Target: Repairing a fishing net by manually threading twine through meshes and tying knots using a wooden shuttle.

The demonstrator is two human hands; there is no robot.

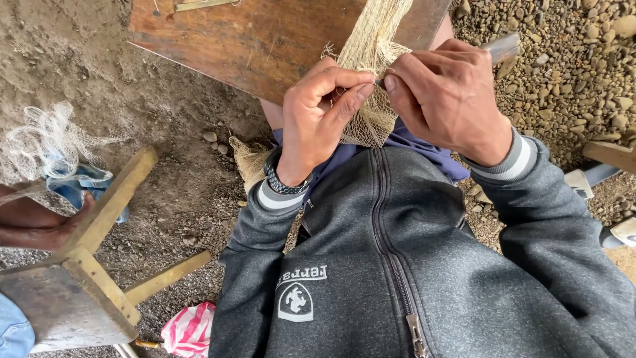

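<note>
Pinching point: both hands meet on a strip of pale netting [371,79], just above the person's lap.
Left hand [318,116]: closed on the netting, thumb and forefinger pressed together at its near edge, other fingers curled behind the mesh; a dark braided band sits on the wrist.
Right hand [447,96]: also closed, fingertips nipping the same spot from the other side, knuckles up; whether it holds anything besides the mesh I cannot tell.
Netting: tan, fine-meshed, bunched into a narrow band that runs up from the hands across a wooden board [265,43] and out of the top of the view; a loose bit hangs down below the left wrist.
Wooden board: brown, scratched, lying tilted beyond the knees.
Clothing: grey zip jacket [397,265] with striped cuffs, blue garment under it.
Ground: packed dirt on the left, gravel [570,59] on the right.
Left side: a wooden stool [86,265] with splayed legs, a tuft of white netting [50,139] over blue cloth, and another person's bare foot [40,225].
Near the bottom edge: a pink-and-white striped bag [189,331].
</note>
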